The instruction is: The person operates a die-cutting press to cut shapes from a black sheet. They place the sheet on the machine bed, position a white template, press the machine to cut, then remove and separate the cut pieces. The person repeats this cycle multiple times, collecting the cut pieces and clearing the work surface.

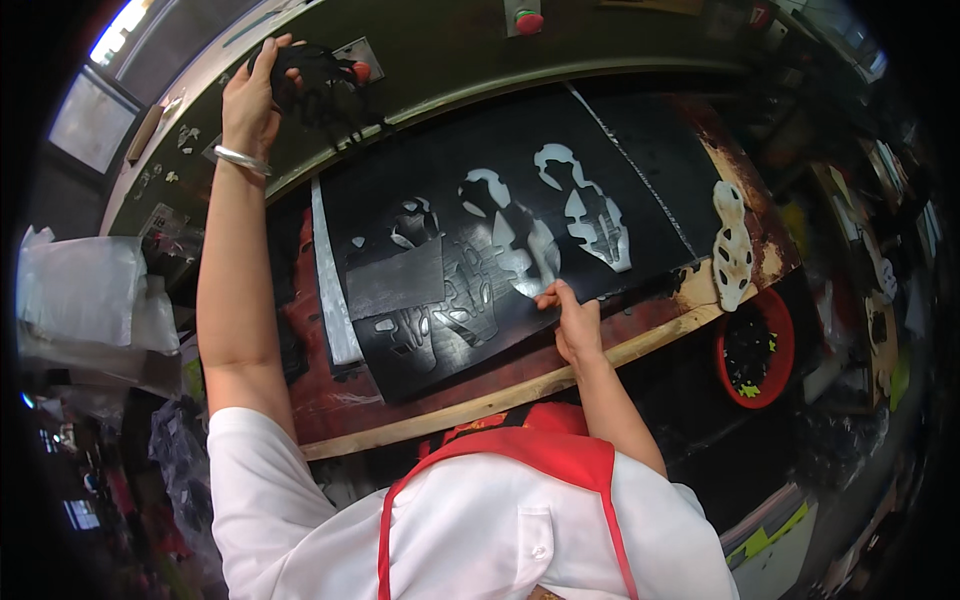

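Observation:
My left hand (258, 95) is raised at the far left, closed round a dangling bunch of black scraps (325, 88). Low over the near edge of a black sheet (480, 345), my right hand (578, 325) has its fingers pinched together. Whatever lies between those fingertips is too small or hidden to make out. Shoe-upper-shaped cut-outs (598, 225) run across the sheet, showing a pale surface beneath. A dark grey rectangular piece (397, 280) lies on the sheet's left part, beside several cut outlines (470, 300) with black material still in them.
On the board's right end rests a pale sole-shaped plate with holes (733, 245). Below it stands a red bowl (785, 350) of black and yellow-green scraps. A red button (528, 22) sits on the green machine beam (440, 80) behind. Clear plastic bags (90, 290) are at left.

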A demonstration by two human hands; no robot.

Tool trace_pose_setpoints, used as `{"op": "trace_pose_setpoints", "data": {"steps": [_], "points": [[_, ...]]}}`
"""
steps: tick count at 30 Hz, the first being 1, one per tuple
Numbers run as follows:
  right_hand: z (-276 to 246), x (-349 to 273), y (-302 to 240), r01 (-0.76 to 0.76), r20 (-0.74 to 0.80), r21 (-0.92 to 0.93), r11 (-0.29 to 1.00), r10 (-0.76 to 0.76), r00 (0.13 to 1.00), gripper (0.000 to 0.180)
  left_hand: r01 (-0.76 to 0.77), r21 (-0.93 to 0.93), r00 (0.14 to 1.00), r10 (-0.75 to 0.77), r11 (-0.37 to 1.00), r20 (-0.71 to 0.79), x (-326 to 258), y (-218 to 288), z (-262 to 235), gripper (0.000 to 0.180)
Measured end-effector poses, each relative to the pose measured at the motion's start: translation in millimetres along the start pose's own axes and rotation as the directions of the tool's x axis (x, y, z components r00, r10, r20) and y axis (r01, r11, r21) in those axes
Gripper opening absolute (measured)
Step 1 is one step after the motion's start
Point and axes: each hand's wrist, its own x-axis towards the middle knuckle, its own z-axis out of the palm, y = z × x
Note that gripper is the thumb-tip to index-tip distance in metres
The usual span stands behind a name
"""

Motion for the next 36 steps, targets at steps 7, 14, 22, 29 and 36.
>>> {"op": "trace_pose_setpoints", "data": {"steps": [7,14,22,29,36], "points": [[10,-44,13,-0.606,0.273,0.303,0.735,0.542,0.794,0.041,0.034,0.625,0.953,-0.213,0.780,0.214,-176,-44,80,0.014],[31,-44,47,-0.570,0.343,0.402,0.717,0.459,0.820,0.030,-0.356,0.510,0.836,0.022,0.783,0.549,-296,-138,86,0.022],[10,-33,66,-0.001,0.143,-0.438,0.899,0.071,0.987,0.033,0.220,-0.399,0.747,-0.417,0.890,-0.518,-77,-60,-64,0.027],[0,-27,78,0.139,0.179,-0.431,0.892,-0.067,0.982,0.037,0.281,-0.226,0.786,-0.359,0.933,-0.503,-29,-61,-145,0.024],[8,-31,59,-0.042,0.077,-0.441,0.896,0.084,0.994,0.040,0.438,0.003,0.869,-0.423,0.899,-0.256,-65,-44,-85,0.030]]}}
